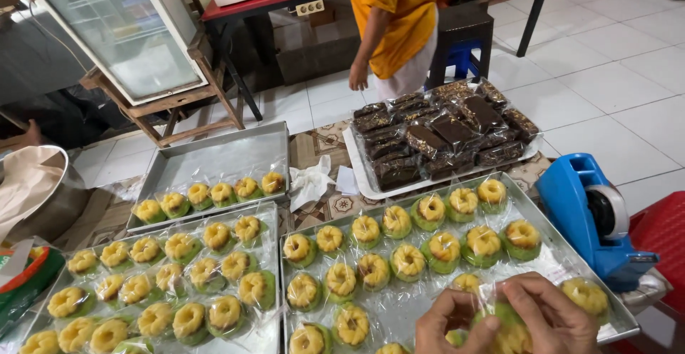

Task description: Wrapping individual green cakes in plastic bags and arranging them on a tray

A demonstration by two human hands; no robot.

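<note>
Fingers of the right hand [549, 318] and left hand [449, 325] are curled shut, together pinching a clear-wrapped yellow-and-green cake [508, 329] between them. Cake sits low over the near right corner of the metal tray [553, 254], above its rows of wrapped cakes [407, 254]. Its round shape shows no clear long axis; the yellow top faces up toward the camera.

3 metal trays [214, 155] w/ yellow-green wrapped cakes [408, 260]: back tray 6, left tray approx 21, right tray approx 19 incl. the 1 in hand. 1 white tray of dark brownie packs [440, 140], stacked, count unclear. 1 blue tape dispenser [585, 211]. 2 hands [499, 322] in view, 1 other person standing.
</note>
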